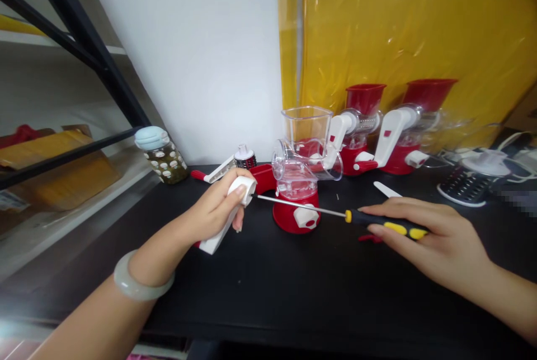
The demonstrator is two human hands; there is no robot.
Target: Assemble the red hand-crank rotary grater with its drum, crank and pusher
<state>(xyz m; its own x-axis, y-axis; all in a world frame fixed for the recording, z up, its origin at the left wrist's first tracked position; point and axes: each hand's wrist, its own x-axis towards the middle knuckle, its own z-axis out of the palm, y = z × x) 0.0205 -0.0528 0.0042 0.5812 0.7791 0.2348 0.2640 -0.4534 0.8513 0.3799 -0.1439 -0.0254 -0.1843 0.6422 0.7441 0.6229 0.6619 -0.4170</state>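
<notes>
My left hand (220, 206) is closed around a white crank handle (217, 239), its round end turned to the right. In my right hand (440, 237) is a screwdriver (306, 205) with a black and yellow grip. The shaft runs leftward, and its tip meets the round end of the crank handle; whether it sits in a screw is too small to tell. Just behind the shaft stands a rotary grater (296, 220) with a red base and a clear hopper, without a crank on it.
Two rotary graters (361, 125) with red hoppers and white cranks stand behind on the right. A grater drum (474, 178) lies at far right, a white strip (386, 189) nearer. Back left are a bottle (161, 155) and another drum (245, 155). A shelf rack (84, 41) borders the left.
</notes>
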